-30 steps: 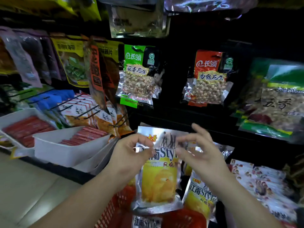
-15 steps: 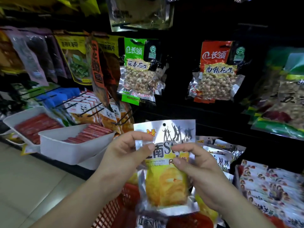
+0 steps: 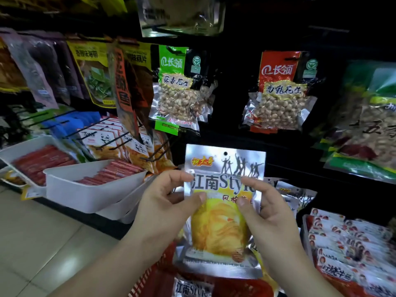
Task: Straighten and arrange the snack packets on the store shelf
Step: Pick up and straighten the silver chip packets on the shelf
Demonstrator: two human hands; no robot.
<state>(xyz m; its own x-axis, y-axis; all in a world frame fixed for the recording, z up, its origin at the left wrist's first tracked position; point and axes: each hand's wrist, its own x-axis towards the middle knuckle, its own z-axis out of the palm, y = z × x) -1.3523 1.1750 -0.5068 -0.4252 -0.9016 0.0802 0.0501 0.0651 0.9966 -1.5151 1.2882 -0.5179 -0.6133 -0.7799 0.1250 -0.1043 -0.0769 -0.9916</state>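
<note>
Your left hand (image 3: 169,202) and right hand (image 3: 265,209) both pinch silver-yellow snack packet (image 3: 222,211), held upright, facing you, before dark shelf (image 3: 235,138). Risk: slick foil slips; hang hole (image 3: 225,153) misses peg, packet drops into red basket (image 3: 154,281) below.

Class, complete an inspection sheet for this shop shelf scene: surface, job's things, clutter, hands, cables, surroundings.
Surface: dark shelf with hanging goods.
Job's things: silver-yellow snack packet held upright; matching packet below, at the red basket.
Clutter: white tray of red sticks, left.
Grippers: left hand and right hand each pinch a side edge of the snack packet.
Cables: nothing seen.
Surroundings: peanut packets hang above; tiled floor left.
</note>
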